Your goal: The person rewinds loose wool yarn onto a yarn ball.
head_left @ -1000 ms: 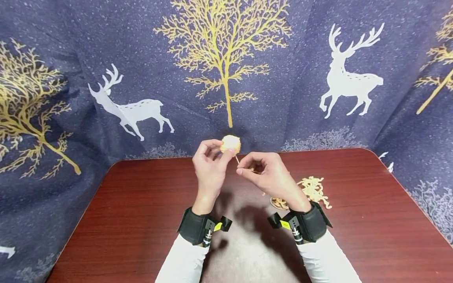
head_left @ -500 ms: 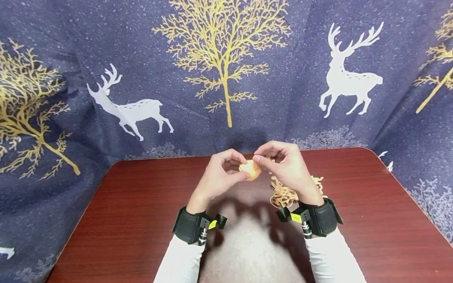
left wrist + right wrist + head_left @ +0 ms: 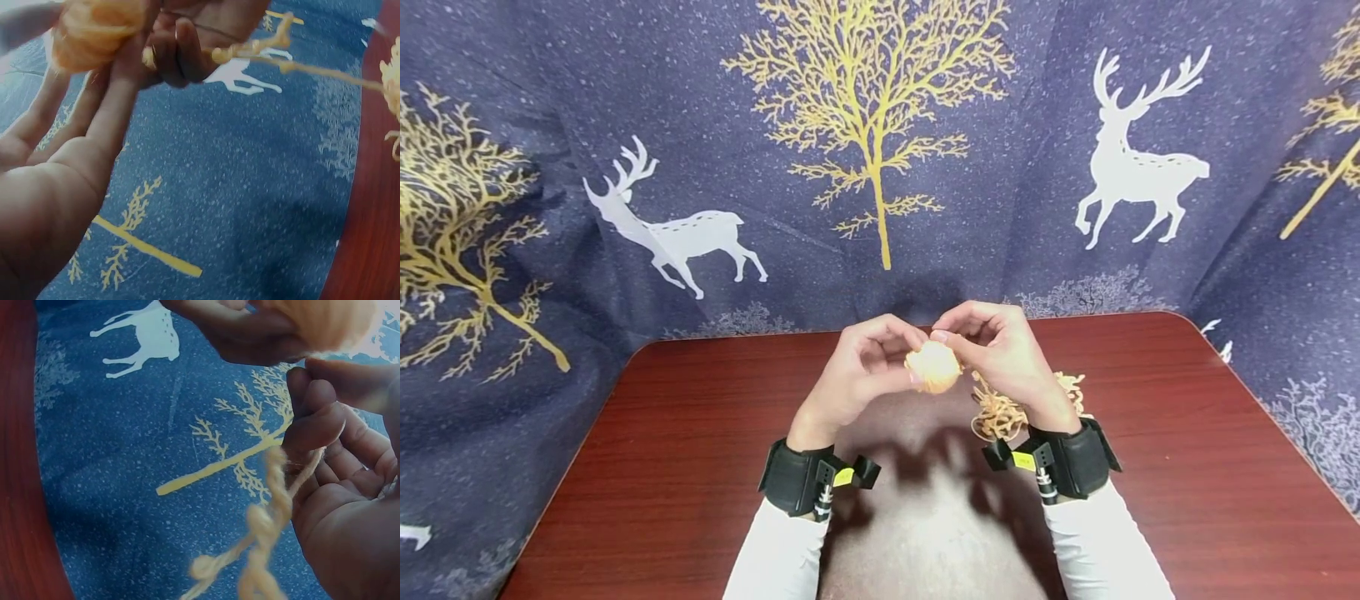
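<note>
A small pale-yellow ball of yarn (image 3: 934, 367) is held up over the far part of the table. My left hand (image 3: 865, 367) grips it from the left, thumb below and fingers above. At its upper right, my right hand (image 3: 1000, 346) pinches the yarn strand with thumb and forefinger right at the ball. In the right wrist view, kinked, twisted yarn (image 3: 265, 519) hangs from under the right fingers. The left wrist view shows the strand (image 3: 325, 72) running from that hand toward the loose pile. Part of the ball is hidden behind fingertips.
A loose tangle of yarn (image 3: 998, 412) lies on the red-brown table (image 3: 700, 433), below the right hand and partly behind the right wrist. A dark blue cloth (image 3: 820, 250) printed with deer and trees hangs right behind the table's far edge.
The ball and left hand came down and to the right, toward the right hand, which rose slightly. Over the last half second the ball has turned in the left fingers.
</note>
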